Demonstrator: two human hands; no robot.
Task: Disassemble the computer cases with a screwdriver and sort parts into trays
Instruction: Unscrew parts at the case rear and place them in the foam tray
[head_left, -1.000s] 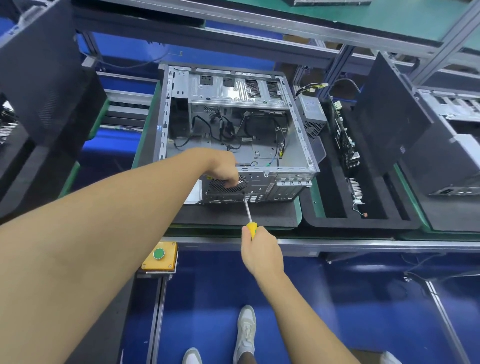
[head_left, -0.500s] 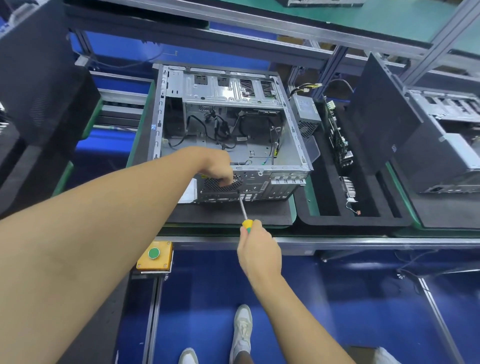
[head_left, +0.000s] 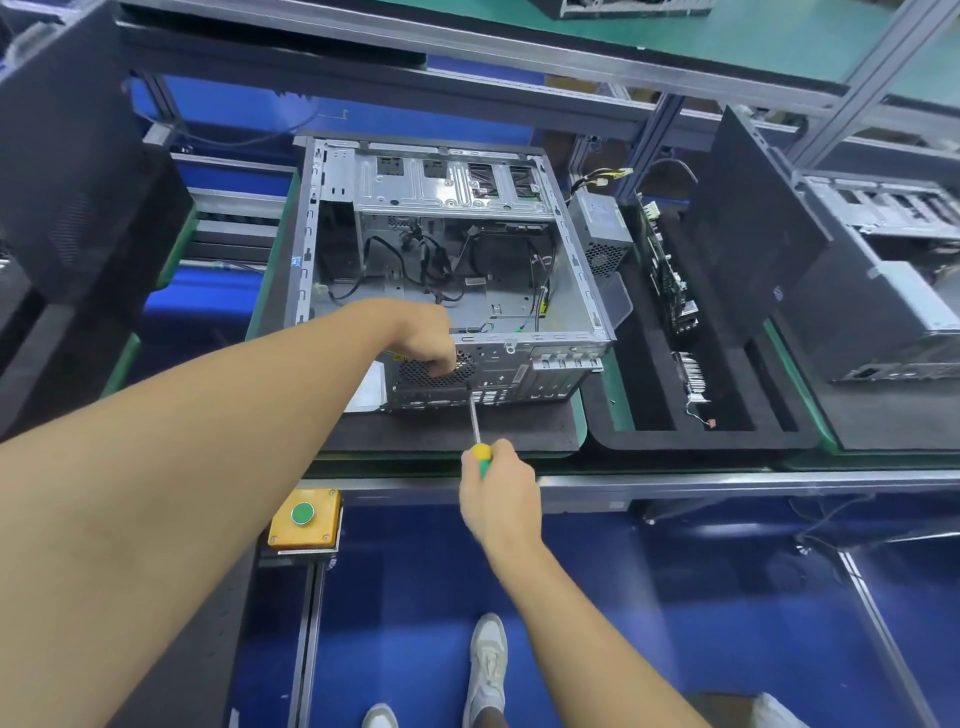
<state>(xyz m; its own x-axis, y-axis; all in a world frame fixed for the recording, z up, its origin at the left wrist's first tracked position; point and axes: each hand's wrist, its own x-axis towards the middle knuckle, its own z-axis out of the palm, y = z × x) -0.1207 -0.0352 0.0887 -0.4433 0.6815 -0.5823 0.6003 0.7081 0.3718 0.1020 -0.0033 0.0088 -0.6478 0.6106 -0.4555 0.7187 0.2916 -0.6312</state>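
Observation:
An open silver computer case (head_left: 467, 291) lies on a black foam mat, its rear panel facing me and loose cables inside. My left hand (head_left: 426, 340) rests curled over the rear panel's top edge by the round fan grille. My right hand (head_left: 498, 493) grips a screwdriver (head_left: 475, 421) with a yellow-green handle. Its shaft points up at the rear panel, just below my left hand. The tip's contact spot is too small to make out.
A black foam tray (head_left: 613, 436) to the right holds a power supply (head_left: 600, 234), a circuit board and small parts. A dark side panel (head_left: 753, 234) leans beside it; another case (head_left: 883, 270) sits far right. A yellow button box (head_left: 304, 517) hangs under the bench edge.
Both hands stay at the rear panel with the screwdriver on the same spot. Only my head view has shifted slightly.

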